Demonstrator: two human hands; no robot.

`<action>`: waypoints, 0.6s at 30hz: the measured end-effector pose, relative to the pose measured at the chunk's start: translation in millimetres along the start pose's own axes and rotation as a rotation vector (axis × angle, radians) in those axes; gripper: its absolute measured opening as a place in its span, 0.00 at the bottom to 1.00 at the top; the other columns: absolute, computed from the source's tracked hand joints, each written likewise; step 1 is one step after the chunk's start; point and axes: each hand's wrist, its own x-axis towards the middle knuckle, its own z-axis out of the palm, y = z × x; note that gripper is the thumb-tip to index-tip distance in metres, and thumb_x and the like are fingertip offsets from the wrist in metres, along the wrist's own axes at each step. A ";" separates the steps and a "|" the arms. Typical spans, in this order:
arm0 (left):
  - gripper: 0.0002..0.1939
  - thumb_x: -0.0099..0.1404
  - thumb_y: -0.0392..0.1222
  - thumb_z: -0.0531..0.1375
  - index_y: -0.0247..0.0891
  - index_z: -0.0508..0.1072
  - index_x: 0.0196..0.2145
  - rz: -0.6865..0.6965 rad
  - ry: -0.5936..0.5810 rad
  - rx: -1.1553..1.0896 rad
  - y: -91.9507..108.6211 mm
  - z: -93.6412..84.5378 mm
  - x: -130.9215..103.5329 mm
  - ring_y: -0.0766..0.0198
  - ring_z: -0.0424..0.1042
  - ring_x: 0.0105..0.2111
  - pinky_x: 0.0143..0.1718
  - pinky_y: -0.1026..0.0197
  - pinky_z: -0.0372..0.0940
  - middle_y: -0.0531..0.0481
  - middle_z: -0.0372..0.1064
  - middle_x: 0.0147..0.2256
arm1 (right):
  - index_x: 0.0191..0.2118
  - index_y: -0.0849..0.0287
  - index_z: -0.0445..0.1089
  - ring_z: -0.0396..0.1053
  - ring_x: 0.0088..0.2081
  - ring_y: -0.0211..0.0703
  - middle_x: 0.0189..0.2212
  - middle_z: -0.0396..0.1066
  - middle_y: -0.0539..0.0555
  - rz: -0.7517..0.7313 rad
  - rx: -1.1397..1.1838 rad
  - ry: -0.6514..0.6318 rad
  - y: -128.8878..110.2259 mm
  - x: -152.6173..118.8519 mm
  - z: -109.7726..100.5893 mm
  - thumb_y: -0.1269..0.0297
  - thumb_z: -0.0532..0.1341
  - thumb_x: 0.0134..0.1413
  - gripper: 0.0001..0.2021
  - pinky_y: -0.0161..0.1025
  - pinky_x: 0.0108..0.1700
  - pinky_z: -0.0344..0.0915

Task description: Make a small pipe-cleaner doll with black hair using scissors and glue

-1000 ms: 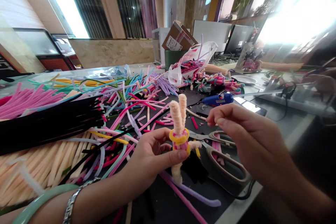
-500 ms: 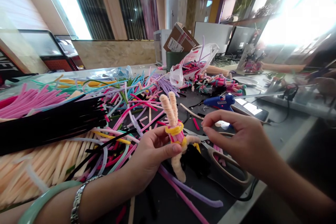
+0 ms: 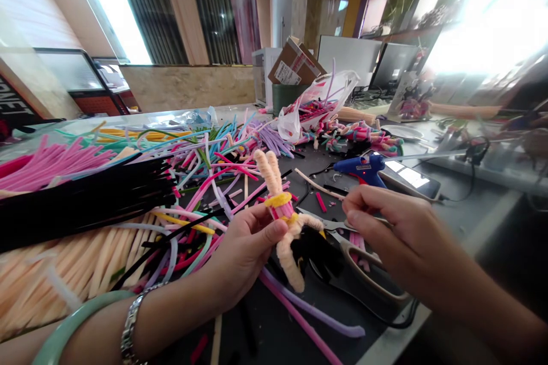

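A small pipe-cleaner doll with cream limbs, a pink-striped body and yellow bands is pinched at its middle by my left hand. Two cream limbs point up, one sticks out to the right and one hangs down, with a black tuft beside them. My right hand is raised over the scissors, thumb and fingertips pressed together. The near end of a thin cream strip meets its fingertips; whether they grip it is unclear. Behind this hand lies a blue glue gun.
Pipe cleaners in many colours cover the left side, with a black bundle and a cream bundle. A plastic bag, a cardboard box, a phone and monitors stand or lie farther back. A black cable runs near the scissors.
The doll has tilted, its upper limbs leaning farther left and its lower limb swinging slightly right. My right hand has moved a little right and down, and its fingertips have come together.
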 end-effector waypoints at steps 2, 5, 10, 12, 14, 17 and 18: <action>0.19 0.50 0.50 0.72 0.34 0.77 0.34 -0.003 0.023 -0.011 -0.5 0.1 0.7 0.65 0.74 0.35 0.40 0.65 0.67 0.49 0.76 0.33 | 0.23 0.57 0.58 0.56 0.20 0.33 0.17 0.59 0.44 -0.025 -0.053 -0.004 -0.7 -1.1 -1.1 0.66 0.51 0.62 0.15 0.33 0.25 0.53; 0.16 0.51 0.50 0.71 0.35 0.77 0.31 0.042 0.051 -0.053 -0.9 1.1 2.4 0.68 0.73 0.32 0.37 0.67 0.68 0.51 0.76 0.31 | 0.19 0.57 0.55 0.55 0.19 0.33 0.15 0.59 0.45 -0.052 -0.140 -0.061 1.2 -2.4 -0.9 0.63 0.53 0.63 0.19 0.34 0.23 0.50; 0.16 0.53 0.51 0.70 0.36 0.78 0.32 0.032 0.060 -0.059 -0.7 0.4 4.2 0.65 0.74 0.34 0.39 0.66 0.69 0.50 0.76 0.32 | 0.18 0.57 0.64 0.61 0.17 0.35 0.16 0.68 0.48 -0.106 -0.237 -0.237 9.7 -4.0 1.8 0.58 0.54 0.63 0.22 0.37 0.22 0.51; 0.14 0.55 0.51 0.69 0.37 0.78 0.31 0.044 0.053 -0.062 -0.8 -0.5 4.3 0.66 0.74 0.34 0.39 0.66 0.68 0.51 0.75 0.32 | 0.25 0.55 0.72 0.69 0.23 0.39 0.23 0.75 0.48 -0.103 -0.257 -0.276 12.5 -4.6 2.7 0.65 0.59 0.58 0.11 0.37 0.26 0.56; 0.13 0.56 0.51 0.68 0.37 0.78 0.31 0.048 0.063 -0.056 -0.8 -1.1 4.4 0.66 0.74 0.34 0.39 0.66 0.68 0.51 0.75 0.32 | 0.30 0.53 0.74 0.71 0.27 0.41 0.26 0.76 0.47 -0.073 -0.269 -0.277 13.8 -4.8 2.9 0.69 0.62 0.53 0.05 0.37 0.28 0.58; 0.14 0.56 0.51 0.68 0.37 0.78 0.33 0.004 0.068 -0.046 -0.4 -0.5 4.1 0.61 0.75 0.37 0.41 0.63 0.69 0.49 0.76 0.34 | 0.23 0.54 0.71 0.67 0.22 0.40 0.19 0.71 0.47 -0.021 -0.272 -0.243 12.3 -4.1 1.5 0.65 0.63 0.53 0.09 0.37 0.24 0.55; 0.14 0.56 0.50 0.68 0.37 0.78 0.33 0.002 0.061 -0.050 -0.4 0.1 3.6 0.61 0.75 0.38 0.41 0.63 0.69 0.48 0.76 0.35 | 0.22 0.55 0.70 0.66 0.21 0.39 0.18 0.70 0.47 -0.019 -0.255 -0.221 10.9 -3.7 0.9 0.64 0.62 0.55 0.11 0.36 0.23 0.54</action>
